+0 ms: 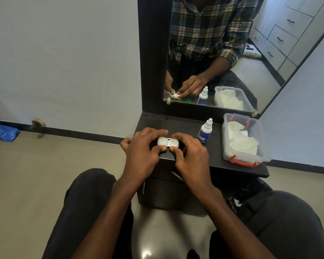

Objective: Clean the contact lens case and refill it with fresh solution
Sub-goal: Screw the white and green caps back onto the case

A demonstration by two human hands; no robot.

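your left hand (141, 148) and right hand (190, 156) pinch a white contact lens case (168, 142) over the dark dresser top (209, 156); solution bottle (205, 130) upright beside a clear tub (251, 157) of crumpled tissues (240, 139).

Clear plastic box (264, 146) with red latch holds white tissue (240, 140); mirror (232, 43) stands behind; blue packet (4, 133) on floor.
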